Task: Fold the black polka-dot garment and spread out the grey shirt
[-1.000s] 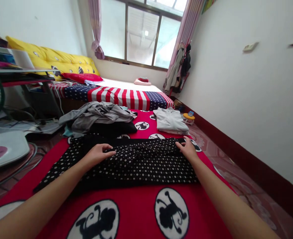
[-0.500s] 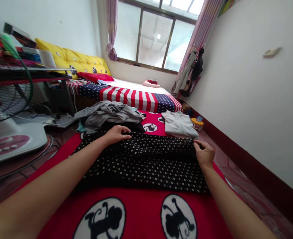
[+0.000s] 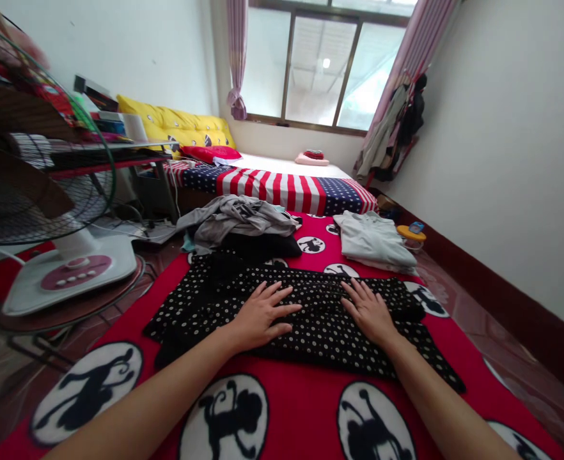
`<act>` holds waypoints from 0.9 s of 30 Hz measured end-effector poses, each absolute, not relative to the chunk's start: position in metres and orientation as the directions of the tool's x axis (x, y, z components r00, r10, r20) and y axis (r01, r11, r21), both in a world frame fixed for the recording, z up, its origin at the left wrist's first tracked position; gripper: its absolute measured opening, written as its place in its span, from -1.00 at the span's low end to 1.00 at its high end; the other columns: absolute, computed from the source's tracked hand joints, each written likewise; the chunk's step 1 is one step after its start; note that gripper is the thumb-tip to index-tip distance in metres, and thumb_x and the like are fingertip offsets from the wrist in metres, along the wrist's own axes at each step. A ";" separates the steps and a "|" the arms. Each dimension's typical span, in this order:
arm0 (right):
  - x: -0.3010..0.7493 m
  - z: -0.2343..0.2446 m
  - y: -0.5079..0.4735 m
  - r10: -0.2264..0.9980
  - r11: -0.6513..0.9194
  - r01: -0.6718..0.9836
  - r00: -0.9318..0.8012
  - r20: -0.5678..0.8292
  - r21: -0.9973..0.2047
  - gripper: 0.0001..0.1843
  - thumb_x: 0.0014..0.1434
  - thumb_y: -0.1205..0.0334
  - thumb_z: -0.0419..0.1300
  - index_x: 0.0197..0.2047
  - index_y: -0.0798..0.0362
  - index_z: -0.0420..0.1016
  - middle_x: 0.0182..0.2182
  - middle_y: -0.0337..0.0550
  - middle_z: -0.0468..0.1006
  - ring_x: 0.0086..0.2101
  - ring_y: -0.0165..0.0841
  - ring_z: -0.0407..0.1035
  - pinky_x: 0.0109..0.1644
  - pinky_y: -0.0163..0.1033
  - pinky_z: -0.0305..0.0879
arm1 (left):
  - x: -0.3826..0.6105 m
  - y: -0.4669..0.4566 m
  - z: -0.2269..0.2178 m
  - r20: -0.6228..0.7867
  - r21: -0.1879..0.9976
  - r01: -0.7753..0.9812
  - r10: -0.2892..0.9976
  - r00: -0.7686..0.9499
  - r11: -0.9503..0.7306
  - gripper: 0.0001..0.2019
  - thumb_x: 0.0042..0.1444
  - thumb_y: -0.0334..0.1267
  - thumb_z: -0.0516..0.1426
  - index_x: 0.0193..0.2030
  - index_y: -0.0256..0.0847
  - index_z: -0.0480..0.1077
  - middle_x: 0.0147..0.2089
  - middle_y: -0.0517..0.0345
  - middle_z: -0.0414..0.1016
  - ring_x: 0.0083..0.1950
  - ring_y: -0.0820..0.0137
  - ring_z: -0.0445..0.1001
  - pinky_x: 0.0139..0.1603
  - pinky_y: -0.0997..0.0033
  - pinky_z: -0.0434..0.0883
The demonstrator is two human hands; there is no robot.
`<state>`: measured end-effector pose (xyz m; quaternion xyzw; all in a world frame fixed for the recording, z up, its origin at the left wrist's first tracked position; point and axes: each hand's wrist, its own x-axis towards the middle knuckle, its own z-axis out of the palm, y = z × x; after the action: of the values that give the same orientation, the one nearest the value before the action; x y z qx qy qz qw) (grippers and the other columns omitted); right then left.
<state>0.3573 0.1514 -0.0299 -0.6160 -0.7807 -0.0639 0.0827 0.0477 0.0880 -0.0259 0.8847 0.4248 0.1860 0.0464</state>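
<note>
A black garment with small white dots (image 3: 311,338) lies spread sideways across a red blanket (image 3: 305,409) patterned with dark monkey figures in white circles. My left hand (image 3: 263,316) rests flat on the garment's middle, fingers spread. To its right, my right hand (image 3: 368,313) also lies on the dotted cloth with its fingers apart. Neither hand grips the fabric. The garment's left part is bunched and creased. Whether it is trousers or something else, I cannot tell.
Beyond the garment sit a heap of grey clothes (image 3: 243,220) and a folded pale-grey garment stack (image 3: 375,239). A fan (image 3: 71,268) stands at the left. Farther off is a bed (image 3: 277,188) below the window; a yellow stool (image 3: 411,233) is at the right.
Both hands have let go of the garment's far edge and now lie flat on it, closer together. The view has shifted left, showing more of the fan.
</note>
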 end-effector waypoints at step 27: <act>0.230 -0.012 0.103 0.720 0.677 0.703 -0.570 0.395 -0.221 -0.41 0.29 -0.06 -0.04 0.34 -0.14 0.11 0.34 -0.14 0.12 0.29 -0.22 0.05 0.33 0.10 -0.03 | -0.080 0.103 -0.043 0.450 0.574 0.782 0.892 -0.051 -0.244 -0.90 0.04 -0.24 0.19 -0.31 -0.12 0.54 -0.17 0.14 0.59 -0.06 0.29 0.50 0.09 0.26 0.36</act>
<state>0.2297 0.1027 -0.0125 -0.4016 -0.8858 0.0194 0.2318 -0.0797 0.1030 -0.0427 0.6852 0.6106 0.3907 0.0703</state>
